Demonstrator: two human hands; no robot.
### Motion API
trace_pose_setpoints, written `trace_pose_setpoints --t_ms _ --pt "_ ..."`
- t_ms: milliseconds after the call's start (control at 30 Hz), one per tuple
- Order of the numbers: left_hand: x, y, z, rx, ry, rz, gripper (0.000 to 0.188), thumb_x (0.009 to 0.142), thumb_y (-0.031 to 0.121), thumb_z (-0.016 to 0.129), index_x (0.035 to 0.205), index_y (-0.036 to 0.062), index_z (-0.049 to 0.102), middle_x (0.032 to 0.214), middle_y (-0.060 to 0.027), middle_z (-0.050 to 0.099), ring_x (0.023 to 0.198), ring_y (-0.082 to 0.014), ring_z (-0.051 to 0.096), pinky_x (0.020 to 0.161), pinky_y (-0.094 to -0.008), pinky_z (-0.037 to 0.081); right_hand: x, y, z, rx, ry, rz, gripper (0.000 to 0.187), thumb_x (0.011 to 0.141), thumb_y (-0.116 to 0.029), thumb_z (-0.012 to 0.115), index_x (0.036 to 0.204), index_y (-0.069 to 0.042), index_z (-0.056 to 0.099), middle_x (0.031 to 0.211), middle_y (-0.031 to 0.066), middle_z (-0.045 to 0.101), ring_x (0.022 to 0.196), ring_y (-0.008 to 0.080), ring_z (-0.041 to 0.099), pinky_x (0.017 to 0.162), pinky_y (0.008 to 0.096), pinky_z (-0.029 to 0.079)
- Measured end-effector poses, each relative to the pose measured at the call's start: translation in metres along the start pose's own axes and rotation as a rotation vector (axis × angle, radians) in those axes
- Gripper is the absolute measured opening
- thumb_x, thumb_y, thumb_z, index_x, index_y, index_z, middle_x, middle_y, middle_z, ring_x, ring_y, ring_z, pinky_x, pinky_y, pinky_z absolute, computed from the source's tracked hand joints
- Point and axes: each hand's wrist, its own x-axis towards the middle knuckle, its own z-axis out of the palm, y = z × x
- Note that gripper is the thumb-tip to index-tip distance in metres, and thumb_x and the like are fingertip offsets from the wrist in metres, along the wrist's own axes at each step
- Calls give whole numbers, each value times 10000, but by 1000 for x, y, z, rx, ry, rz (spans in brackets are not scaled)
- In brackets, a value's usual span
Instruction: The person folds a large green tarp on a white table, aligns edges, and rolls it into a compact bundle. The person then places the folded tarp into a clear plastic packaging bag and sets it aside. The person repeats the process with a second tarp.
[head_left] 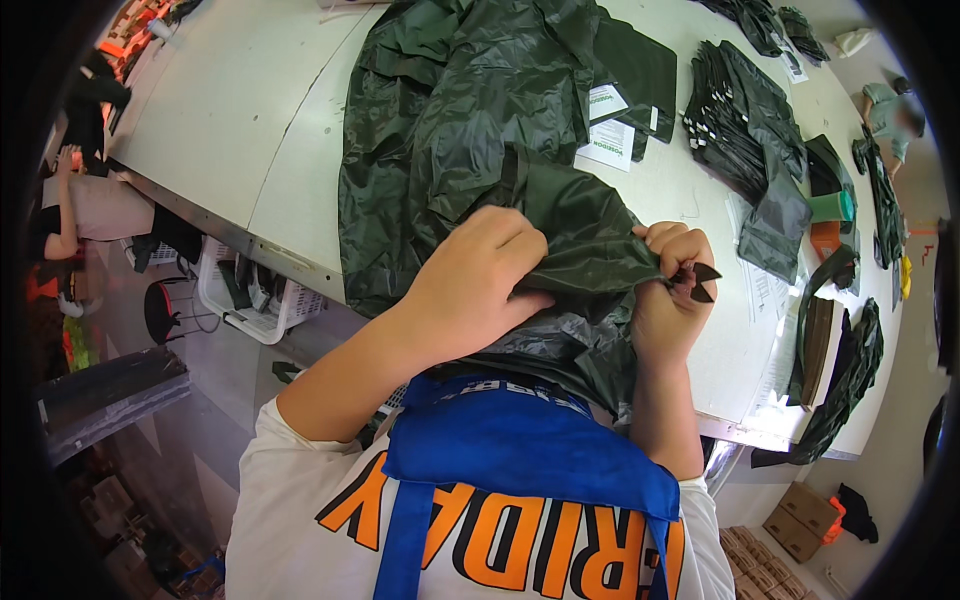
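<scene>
A dark green, shiny waterproof garment lies crumpled over the table in front of me, its near end hanging against my apron. My left hand is closed on a fold of it, with fingertips hidden in the fabric. My right hand is closed at the right end of the raised fold. A small pair of dark thread snips sits in that hand, its pointed blades sticking out to the right. The fabric edge touches my right fingers.
Beyond lie folded green pieces with white printed cards. At right are a stack of dark packed pieces, a green cup and papers. A white basket stands below the table's left edge. Other people stand left and far right.
</scene>
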Motion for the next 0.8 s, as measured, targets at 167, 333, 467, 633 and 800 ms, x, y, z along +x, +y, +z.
trace_pose_setpoints --t_ms 167,333,467,633,800 --pt "-1 -4 -1 79 155 -35 280 595 -72 598 809 47 460 735 -116 507 728 -339 528 629 -399 443 -9 -5 -1 125 -106 118 356 631 130 650 784 -74 401 751 26 430 681 123 396 638 224 338" --pt "3 3 -3 -179 378 -190 265 668 -81 655 804 54 472 709 -88 481 623 -265 522 555 -320 423 -10 -7 3 -364 -89 138 354 642 11 766 763 -67 442 700 3 417 633 112 379 579 215 338" --pt "-7 30 9 -331 207 140 275 672 -58 727 864 81 589 791 -84 484 672 -221 507 586 -296 416 9 13 1 -435 185 84 270 688 77 622 713 -56 389 657 3 386 620 96 347 556 215 303" --pt "-6 -16 -6 191 304 -36 49 721 -12 627 747 26 610 912 -130 549 818 -310 564 725 -379 479 -5 -12 8 -39 -101 94 374 629 69 722 639 -88 383 637 10 412 577 130 382 514 258 306" --pt "30 -60 -89 -176 608 -477 744 838 29 587 1468 130 205 1240 -198 496 1016 -296 591 832 -379 501 -27 12 8 -343 -254 -136 347 699 -49 776 623 -44 437 695 95 591 558 261 522 524 318 428"
